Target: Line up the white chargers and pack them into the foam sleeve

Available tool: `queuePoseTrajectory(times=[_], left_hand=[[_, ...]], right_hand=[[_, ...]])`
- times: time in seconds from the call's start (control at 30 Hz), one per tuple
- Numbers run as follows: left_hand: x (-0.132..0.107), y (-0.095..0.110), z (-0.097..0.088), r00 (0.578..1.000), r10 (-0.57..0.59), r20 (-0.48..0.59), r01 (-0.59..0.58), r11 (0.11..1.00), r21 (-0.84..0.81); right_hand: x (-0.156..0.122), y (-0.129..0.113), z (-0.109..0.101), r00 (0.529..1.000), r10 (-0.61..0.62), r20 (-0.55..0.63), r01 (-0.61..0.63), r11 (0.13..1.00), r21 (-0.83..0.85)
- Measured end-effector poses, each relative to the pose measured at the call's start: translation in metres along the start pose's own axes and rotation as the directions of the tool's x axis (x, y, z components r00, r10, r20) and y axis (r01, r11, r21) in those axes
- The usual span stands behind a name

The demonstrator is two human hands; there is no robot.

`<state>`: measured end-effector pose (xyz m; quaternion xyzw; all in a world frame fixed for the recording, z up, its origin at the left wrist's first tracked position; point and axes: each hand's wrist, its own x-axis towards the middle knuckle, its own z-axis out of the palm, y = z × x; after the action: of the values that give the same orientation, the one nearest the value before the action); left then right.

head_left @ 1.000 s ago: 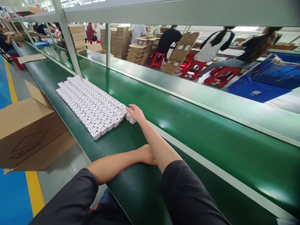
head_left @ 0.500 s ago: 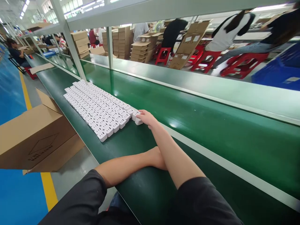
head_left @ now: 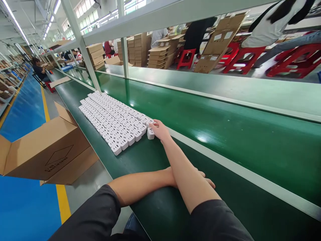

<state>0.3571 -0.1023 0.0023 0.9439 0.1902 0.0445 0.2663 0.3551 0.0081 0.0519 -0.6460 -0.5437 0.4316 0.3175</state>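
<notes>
Rows of small white plastic blocks with dark slots, like plug adapters, stand packed side by side on the dark green bench. My right hand is at their near right corner, its fingers curled on a white slotted block at the end of the far row. Just in front of that, close under the fingers, another white block stands slightly apart. My left arm crosses beneath my right forearm. My left hand, partly covered by that forearm, rests low over the bench with its visible fingers stretched out and holding nothing.
An open cardboard box stands on the left beside the bench edge. A pale rail divides the bench from the green conveyor belt. Metal posts rise along it. Beyond are stacked cartons, red stools and seated people.
My right hand has pushed the end block up against the far row, leaving another block beside it. My left hand's fingers now show past the right forearm. The view has turned left.
</notes>
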Motion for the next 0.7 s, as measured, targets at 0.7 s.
queuePoseTrajectory(times=[0.7], left_hand=[[0.001,0.001,-0.006,0.995,-0.005,0.101,0.009,0.999,-0.041]], right_hand=[[0.013,-0.007,0.005,0.982,-0.091,0.165,0.068,0.988,0.137]])
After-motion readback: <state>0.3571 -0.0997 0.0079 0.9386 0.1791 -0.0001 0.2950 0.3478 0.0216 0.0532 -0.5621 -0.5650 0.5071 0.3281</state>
